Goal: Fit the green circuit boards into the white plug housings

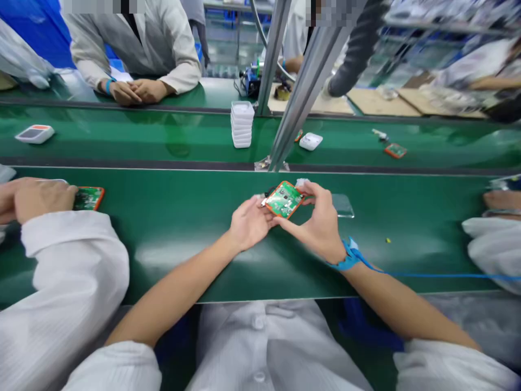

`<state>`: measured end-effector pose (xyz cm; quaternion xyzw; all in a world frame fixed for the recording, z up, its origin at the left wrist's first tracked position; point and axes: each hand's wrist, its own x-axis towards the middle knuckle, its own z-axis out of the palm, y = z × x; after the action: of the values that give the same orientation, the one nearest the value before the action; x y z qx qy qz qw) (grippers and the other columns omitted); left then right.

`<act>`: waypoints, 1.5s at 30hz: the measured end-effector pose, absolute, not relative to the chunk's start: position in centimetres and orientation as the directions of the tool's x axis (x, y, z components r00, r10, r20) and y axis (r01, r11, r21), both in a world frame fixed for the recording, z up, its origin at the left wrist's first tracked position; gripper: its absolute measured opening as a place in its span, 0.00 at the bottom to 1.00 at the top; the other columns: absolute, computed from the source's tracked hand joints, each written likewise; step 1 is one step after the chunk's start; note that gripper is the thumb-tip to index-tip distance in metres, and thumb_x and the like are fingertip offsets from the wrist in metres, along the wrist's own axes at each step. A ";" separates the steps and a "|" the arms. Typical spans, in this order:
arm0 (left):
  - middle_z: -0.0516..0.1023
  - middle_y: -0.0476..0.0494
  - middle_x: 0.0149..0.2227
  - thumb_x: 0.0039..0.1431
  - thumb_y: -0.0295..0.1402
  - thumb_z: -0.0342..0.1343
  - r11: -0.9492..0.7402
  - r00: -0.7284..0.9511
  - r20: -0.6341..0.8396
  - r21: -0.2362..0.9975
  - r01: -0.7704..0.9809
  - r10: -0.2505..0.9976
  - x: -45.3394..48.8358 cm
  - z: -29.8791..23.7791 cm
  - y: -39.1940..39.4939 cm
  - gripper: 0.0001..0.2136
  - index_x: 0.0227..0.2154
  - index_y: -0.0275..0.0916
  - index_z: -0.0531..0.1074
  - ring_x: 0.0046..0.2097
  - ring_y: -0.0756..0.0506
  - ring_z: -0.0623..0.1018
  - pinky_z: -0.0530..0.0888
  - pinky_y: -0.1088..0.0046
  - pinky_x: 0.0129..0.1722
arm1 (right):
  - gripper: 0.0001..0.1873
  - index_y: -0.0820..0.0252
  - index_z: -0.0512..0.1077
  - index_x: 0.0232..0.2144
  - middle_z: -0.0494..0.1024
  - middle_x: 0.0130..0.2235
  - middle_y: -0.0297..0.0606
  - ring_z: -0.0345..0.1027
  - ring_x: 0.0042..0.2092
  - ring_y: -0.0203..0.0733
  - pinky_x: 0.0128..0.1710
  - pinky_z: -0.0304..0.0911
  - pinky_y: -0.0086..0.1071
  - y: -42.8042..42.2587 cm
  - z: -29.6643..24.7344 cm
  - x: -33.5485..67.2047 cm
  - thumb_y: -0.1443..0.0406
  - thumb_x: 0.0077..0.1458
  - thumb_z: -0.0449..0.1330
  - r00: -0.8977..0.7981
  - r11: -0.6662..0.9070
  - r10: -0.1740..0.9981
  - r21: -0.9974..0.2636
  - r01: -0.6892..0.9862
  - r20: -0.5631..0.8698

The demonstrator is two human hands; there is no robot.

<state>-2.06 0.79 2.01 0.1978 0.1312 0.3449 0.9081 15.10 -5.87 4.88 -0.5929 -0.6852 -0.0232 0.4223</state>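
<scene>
Above the green worktop, a green circuit board in an orange frame (285, 200) is held tilted between my two hands. My right hand (321, 225) is closed on it, thumb at the near edge and fingers at the right corner. A small whitish piece (302, 183) shows by those fingertips. Palm up, my left hand (251, 224) grips the board's left side, its fingertips partly hidden beneath. A dark cable with a light connector end (264, 202) sticks out there. Just behind my right hand lies a clear plastic piece (343, 206) on the worktop.
A metal post (299, 87) rises beyond the board. The conveyor behind carries stacked white trays (242, 125), a white case (311, 142) and an orange-framed board (395, 151). A blue cord (431, 275) runs right from my right wrist. Co-workers' arms flank me on both sides.
</scene>
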 end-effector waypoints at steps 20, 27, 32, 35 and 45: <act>0.85 0.35 0.42 0.56 0.46 0.69 0.407 0.804 -0.189 0.910 -0.071 0.564 -3.2 2.1 2.0 0.20 0.43 0.36 0.75 0.43 0.42 0.85 0.79 0.65 0.44 | 0.23 0.54 0.70 0.44 0.80 0.38 0.36 0.77 0.42 0.42 0.44 0.73 0.37 -2.4 1.3 16.6 0.48 0.55 0.69 0.077 0.144 0.987 -0.988 -0.062 0.139; 0.85 0.42 0.39 0.50 0.39 0.73 0.269 0.590 -0.094 0.939 -0.215 0.802 -2.8 1.6 2.2 0.23 0.47 0.38 0.74 0.39 0.46 0.85 0.79 0.68 0.44 | 0.24 0.48 0.69 0.55 0.75 0.34 0.31 0.72 0.33 0.38 0.34 0.72 0.35 -3.3 1.0 15.8 0.49 0.60 0.65 0.166 0.195 0.970 -0.977 -0.089 0.178; 0.85 0.45 0.33 0.46 0.38 0.76 0.272 0.544 -0.095 0.928 -0.255 0.834 -2.8 1.6 2.0 0.21 0.36 0.38 0.71 0.33 0.47 0.84 0.80 0.71 0.37 | 0.18 0.53 0.72 0.46 0.71 0.29 0.28 0.67 0.29 0.34 0.32 0.67 0.31 -3.5 0.8 14.9 0.51 0.60 0.66 0.102 0.199 0.977 -0.970 -0.141 0.186; 0.85 0.45 0.33 0.45 0.40 0.76 0.226 0.552 -0.071 0.949 -0.219 0.831 -2.6 1.6 1.6 0.19 0.36 0.36 0.78 0.33 0.48 0.84 0.80 0.71 0.37 | 0.19 0.55 0.72 0.39 0.72 0.33 0.32 0.69 0.31 0.34 0.32 0.68 0.31 -3.6 0.9 14.7 0.48 0.58 0.67 0.105 0.245 0.966 -0.967 -0.063 0.238; 0.84 0.45 0.35 0.51 0.43 0.72 0.010 0.501 0.084 0.983 -0.182 0.861 -2.5 1.5 1.3 0.18 0.41 0.40 0.79 0.39 0.46 0.84 0.79 0.68 0.43 | 0.16 0.55 0.72 0.34 0.72 0.40 0.39 0.68 0.39 0.42 0.39 0.69 0.39 -3.8 1.8 14.7 0.50 0.64 0.61 0.136 0.382 0.896 -0.890 0.249 0.423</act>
<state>-2.54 1.30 1.55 0.5763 0.2946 0.4033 0.6469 14.68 -3.81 1.76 -0.4810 -0.5953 0.2787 0.5802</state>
